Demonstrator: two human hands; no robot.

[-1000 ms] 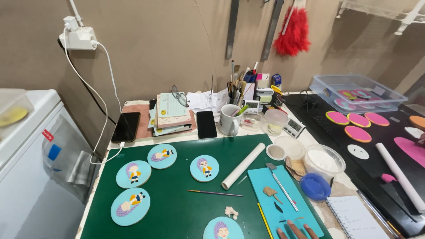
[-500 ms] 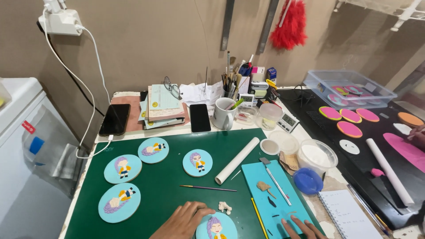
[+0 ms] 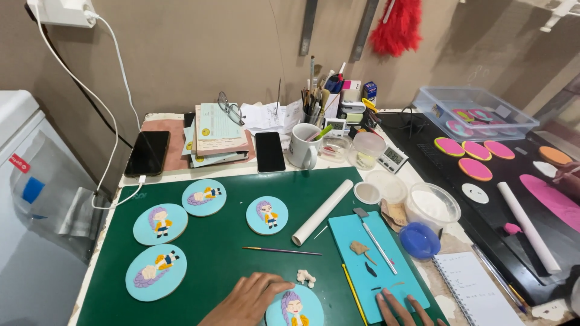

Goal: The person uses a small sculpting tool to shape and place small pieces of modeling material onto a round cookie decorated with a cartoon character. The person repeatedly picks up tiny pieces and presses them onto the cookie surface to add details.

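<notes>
**Hands steady a decorated blue disc at the near edge of the green mat**

The round pale-blue fondant disc with a purple-haired figure (image 3: 294, 308) lies at the near edge of the dark green cutting mat (image 3: 229, 241), partly cut off by the frame. The left hand (image 3: 248, 300) rests flat just left of the disc, fingers (image 3: 273, 282) spread loosely and touching its rim, gripping nothing, likely to keep it from sliding. The right hand (image 3: 403, 309) lies just right of the disc on the turquoise work board (image 3: 377, 265), fingers extended and empty. Just beyond the disc sits a small cream fondant piece (image 3: 306, 278), close enough to pick up, and beyond that a thin purple-handled brush (image 3: 281, 250). Four more blue figure discs (image 3: 266, 215) lie further out to the left, spaced apart, probably so the decorations stay unsmudged. A white rolling pin (image 3: 322, 212) lies diagonally beyond the disc to the right, and the bench (image 3: 459, 241) carries a white tub of powder (image 3: 432, 207) past the board
</notes>
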